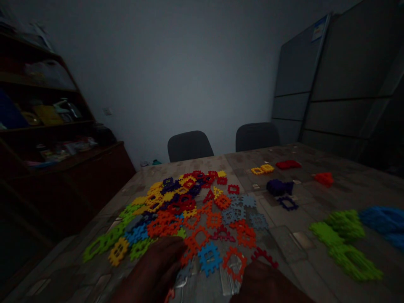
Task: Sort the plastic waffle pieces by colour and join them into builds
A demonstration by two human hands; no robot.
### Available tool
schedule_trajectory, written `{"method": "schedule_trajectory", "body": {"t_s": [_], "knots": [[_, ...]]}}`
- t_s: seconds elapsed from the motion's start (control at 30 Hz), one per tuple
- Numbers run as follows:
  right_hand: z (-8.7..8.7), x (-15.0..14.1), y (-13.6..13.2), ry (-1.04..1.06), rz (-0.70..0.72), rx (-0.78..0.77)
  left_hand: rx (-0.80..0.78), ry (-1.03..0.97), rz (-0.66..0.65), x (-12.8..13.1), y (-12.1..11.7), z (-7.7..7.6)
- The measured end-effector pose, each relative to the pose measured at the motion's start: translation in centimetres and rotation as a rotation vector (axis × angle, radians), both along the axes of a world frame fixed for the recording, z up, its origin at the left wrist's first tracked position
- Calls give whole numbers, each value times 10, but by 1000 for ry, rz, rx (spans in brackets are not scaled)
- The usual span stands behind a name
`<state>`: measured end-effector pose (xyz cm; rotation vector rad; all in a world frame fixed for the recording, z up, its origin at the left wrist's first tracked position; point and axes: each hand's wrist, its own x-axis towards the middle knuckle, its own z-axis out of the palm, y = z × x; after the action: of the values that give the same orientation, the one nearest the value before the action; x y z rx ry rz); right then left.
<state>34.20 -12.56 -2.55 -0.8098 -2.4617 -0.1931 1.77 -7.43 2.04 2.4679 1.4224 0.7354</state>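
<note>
A spread of toothed plastic building pieces lies in front of me, many of them square frames. My left hand point(158, 267) is low over the near edge of the pile, fingers bent and slightly apart, beside an orange piece point(188, 251). To its right lies a blue window-shaped piece point(209, 257). My right hand point(268, 284) is at the bottom edge, curled, with its fingertips hidden. It is next to an orange square frame point(234, 263) and a dark red toothed piece point(265, 256). The light is dim, so contact is hard to judge.
On the table's right are stacked green pieces point(345, 227), blue pieces point(385, 221), a purple stack point(278, 187), a red stack point(288, 164), an orange stack point(324, 179) and yellow pieces point(263, 169). Two chairs point(190, 145) stand beyond. A shelf unit point(104, 162) is at left.
</note>
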Motion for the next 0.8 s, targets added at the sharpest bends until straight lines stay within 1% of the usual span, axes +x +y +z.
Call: {"method": "schedule_trajectory", "body": {"t_s": [0.1, 0.2, 0.3, 0.43, 0.5, 0.53, 0.6, 0.7, 0.77, 0.8], "knots": [[4, 0, 3, -58, -12, 17, -23, -21, -36, 0, -3, -1], [10, 3, 3, -101, -28, 9, -41, -20, -38, 1, -4, 2], [19, 9, 3, -75, -58, -59, -96, -1, -52, 6, -4, 10], [29, 19, 5, 39, -64, -148, -152, -22, -93, 16, -4, 26], [35, 21, 4, 42, -72, -164, -163, -25, -101, 18, -5, 30], [39, 22, 2, 30, -86, -187, -159, -22, -98, 18, -5, 29], [52, 23, -2, 50, -107, -239, -135, -2, -73, 14, -5, 23], [77, 31, -8, 200, -172, -330, -72, 7, -8, 8, -5, 9], [96, 48, -10, 331, -302, -379, -18, -21, 9, 7, -4, 7], [105, 62, -9, 394, -393, -403, 1, -43, 7, 9, -4, 9]]}}
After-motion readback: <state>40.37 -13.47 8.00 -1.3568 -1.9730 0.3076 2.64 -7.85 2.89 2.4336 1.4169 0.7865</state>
